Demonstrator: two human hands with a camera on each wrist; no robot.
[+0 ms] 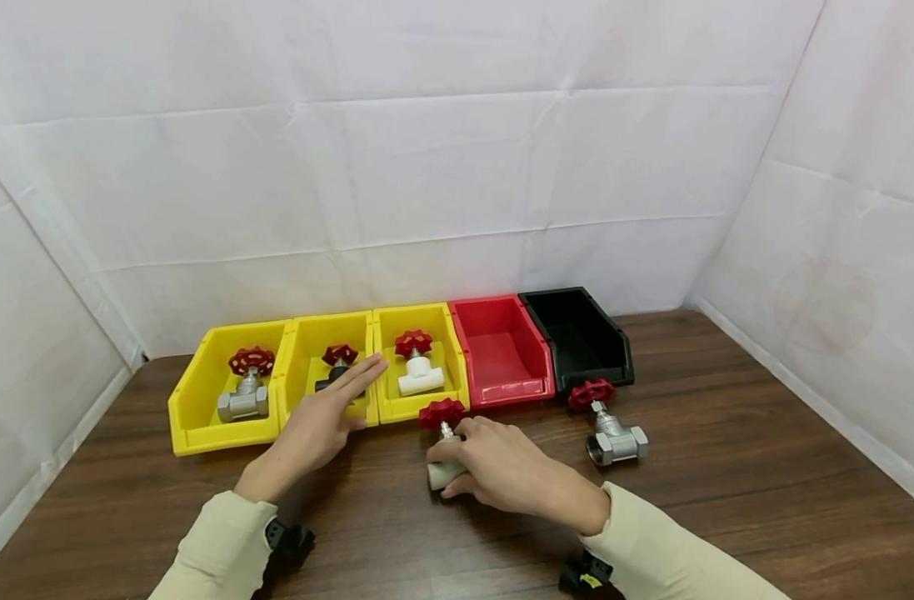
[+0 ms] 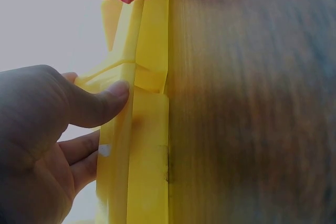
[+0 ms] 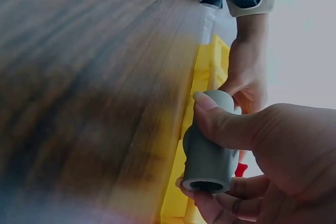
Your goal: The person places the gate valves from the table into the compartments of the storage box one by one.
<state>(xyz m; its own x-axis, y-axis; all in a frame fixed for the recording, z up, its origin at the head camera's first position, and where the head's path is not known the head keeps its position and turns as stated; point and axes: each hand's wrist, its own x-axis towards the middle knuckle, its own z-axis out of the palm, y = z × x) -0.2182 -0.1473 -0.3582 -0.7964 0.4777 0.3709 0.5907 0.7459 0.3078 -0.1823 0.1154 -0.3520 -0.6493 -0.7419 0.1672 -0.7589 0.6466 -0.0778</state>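
While a metal valve point(image 1: 244, 402) sits in the left yellow bin point(image 1: 224, 436), the left hand point(image 1: 322, 425), fingers extended, reaches over the middle yellow bin point(image 1: 314, 335), where a black valve point(image 1: 338, 370) lies partly hidden. A white valve point(image 1: 422, 379) occupies the right yellow bin point(image 1: 421, 407). Just in front, apart from the left, the right hand point(image 1: 497, 462) pinches a grey valve point(image 1: 444, 474). Beyond stand a red bin point(image 1: 512, 389) and black bin point(image 1: 595, 377); another metal valve point(image 1: 616, 443) rests on the tabletop point(image 1: 726, 417) before the black one.
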